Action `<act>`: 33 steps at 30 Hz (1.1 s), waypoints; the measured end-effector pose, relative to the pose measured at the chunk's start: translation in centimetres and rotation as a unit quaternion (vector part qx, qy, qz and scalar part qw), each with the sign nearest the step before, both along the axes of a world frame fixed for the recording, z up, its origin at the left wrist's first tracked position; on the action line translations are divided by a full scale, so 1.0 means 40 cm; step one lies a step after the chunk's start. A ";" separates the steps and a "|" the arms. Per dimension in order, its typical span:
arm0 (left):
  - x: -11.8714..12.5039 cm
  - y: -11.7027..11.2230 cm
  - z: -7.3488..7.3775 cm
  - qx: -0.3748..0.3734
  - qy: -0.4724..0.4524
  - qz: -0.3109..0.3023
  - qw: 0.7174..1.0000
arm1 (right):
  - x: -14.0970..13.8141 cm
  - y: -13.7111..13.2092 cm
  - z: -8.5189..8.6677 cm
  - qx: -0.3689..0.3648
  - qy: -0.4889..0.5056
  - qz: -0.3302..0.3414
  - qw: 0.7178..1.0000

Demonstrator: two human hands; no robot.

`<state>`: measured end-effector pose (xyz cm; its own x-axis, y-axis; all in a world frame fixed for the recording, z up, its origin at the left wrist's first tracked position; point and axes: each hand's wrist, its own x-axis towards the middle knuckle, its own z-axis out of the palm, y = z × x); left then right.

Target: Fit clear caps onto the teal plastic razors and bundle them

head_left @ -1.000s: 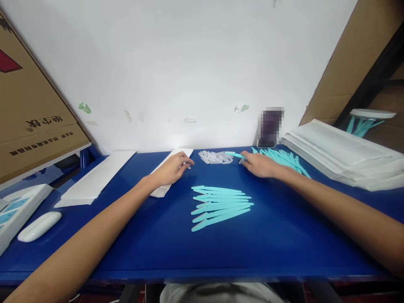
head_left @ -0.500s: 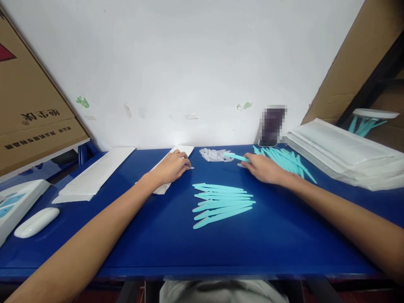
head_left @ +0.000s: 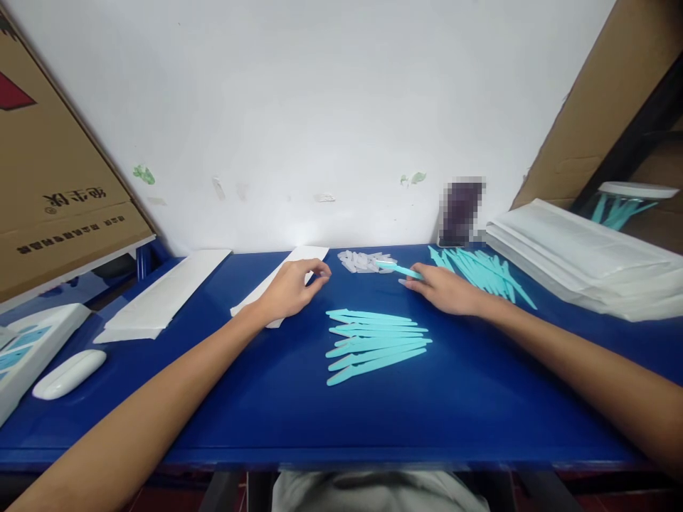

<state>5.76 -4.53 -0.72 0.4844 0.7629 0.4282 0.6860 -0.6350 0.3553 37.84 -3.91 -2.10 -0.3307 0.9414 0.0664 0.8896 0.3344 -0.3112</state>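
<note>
My right hand (head_left: 445,290) rests on the blue table (head_left: 267,398) and pinches one teal plastic razor handle (head_left: 398,269), whose tip lies over a small heap of clear caps (head_left: 363,261). My left hand (head_left: 293,288) hovers over a flat white sleeve (head_left: 277,281), thumb and forefinger pinched together on something too small to name. In front of both hands lies a fanned row of several teal handles (head_left: 376,345). A loose pile of more teal handles (head_left: 483,270) sits just right of my right hand.
A stack of white sleeves (head_left: 581,256) fills the right side, with a cup of teal handles (head_left: 622,203) behind it. At left lie another white sleeve stack (head_left: 165,295), a white oval case (head_left: 69,373), a white tray (head_left: 24,348) and a cardboard box (head_left: 58,185).
My left hand has lifted slightly off the white sleeve and moved right, fingers pinched. My right hand has drawn the teal handle a little nearer to me.
</note>
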 end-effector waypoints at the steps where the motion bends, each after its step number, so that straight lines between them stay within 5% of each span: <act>1: 0.010 -0.010 0.006 -0.016 -0.050 -0.002 0.999 | -0.007 -0.004 0.004 -0.014 0.047 0.009 0.999; 3: 0.035 -0.035 0.019 -0.040 -0.130 -0.024 0.990 | -0.030 -0.019 0.014 -0.083 0.209 0.040 0.974; 7: 0.082 -0.088 0.041 -0.046 -0.202 -0.115 0.972 | -0.092 -0.073 0.030 -0.275 0.507 0.115 0.809; 10: 0.102 -0.118 0.046 0.002 -0.199 -0.166 0.966 | -0.117 -0.107 0.034 -0.356 0.554 0.165 0.734; 13: 0.113 -0.134 0.042 0.020 -0.186 -0.196 0.963 | -0.118 -0.118 0.030 -0.406 0.549 0.191 0.705; 20: 0.130 -0.149 0.021 0.047 -0.168 -0.260 0.950 | -0.114 -0.114 0.017 -0.422 0.501 0.204 0.727; 26: 0.133 -0.143 0.017 0.068 -0.225 -0.182 0.955 | -0.125 -0.124 0.022 -0.382 0.527 0.171 0.740; 30: 0.119 -0.112 0.017 -0.005 -0.313 -0.105 0.944 | -0.113 -0.120 0.032 -0.277 0.548 0.102 0.783; 33: 0.094 -0.072 0.006 -0.080 -0.319 -0.042 0.943 | -0.091 -0.106 0.041 -0.183 0.477 0.066 0.857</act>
